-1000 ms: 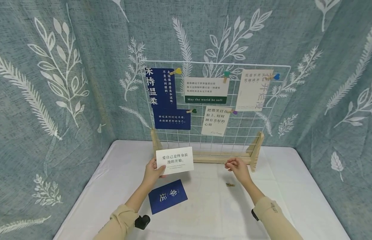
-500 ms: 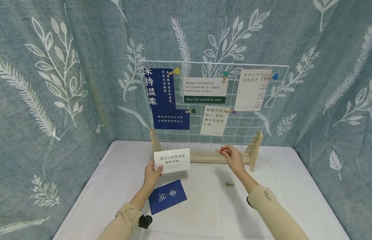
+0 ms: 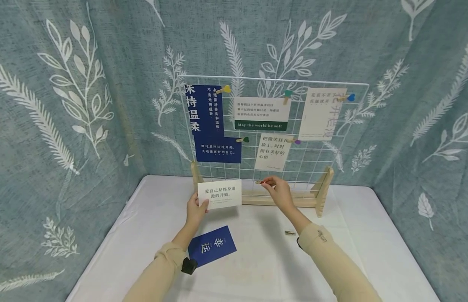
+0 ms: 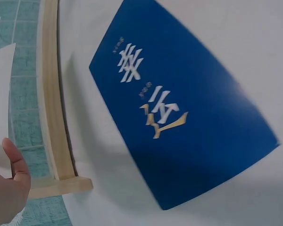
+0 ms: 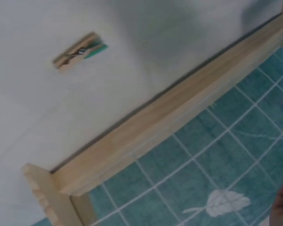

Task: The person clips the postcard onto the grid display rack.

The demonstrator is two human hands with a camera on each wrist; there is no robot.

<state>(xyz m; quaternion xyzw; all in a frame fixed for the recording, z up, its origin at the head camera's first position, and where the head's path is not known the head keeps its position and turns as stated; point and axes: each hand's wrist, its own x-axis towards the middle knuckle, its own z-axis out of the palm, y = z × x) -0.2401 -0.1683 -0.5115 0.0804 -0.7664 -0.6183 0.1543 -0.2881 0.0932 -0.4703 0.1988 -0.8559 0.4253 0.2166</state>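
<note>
My left hand (image 3: 195, 209) pinches a white card (image 3: 220, 194) with printed text by its left edge, thumb in front, just before the lower left of the wire grid (image 3: 313, 163). To the right of that card, my right hand (image 3: 278, 193) pinches a small wooden clothespin (image 3: 259, 182) with a bit of red at its end. A gap separates the clothespin from the card. On the table below the left hand lies a dark blue card (image 4: 179, 108) with white and gold characters. Another wooden clothespin (image 5: 80, 52), with green on it, lies on the table right of centre.
Several cards hang clipped on the grid, among them a white and green one (image 3: 261, 114) and a tall blue one (image 3: 207, 110). A wooden base (image 5: 146, 127) with upright feet carries the grid. Patterned curtain (image 3: 124, 63) surrounds the white table (image 3: 351, 251).
My right hand has moved left and up with the clothespin, closer to the white card. The left hand has raised the card slightly. The blue card and the loose clothespin stay put.
</note>
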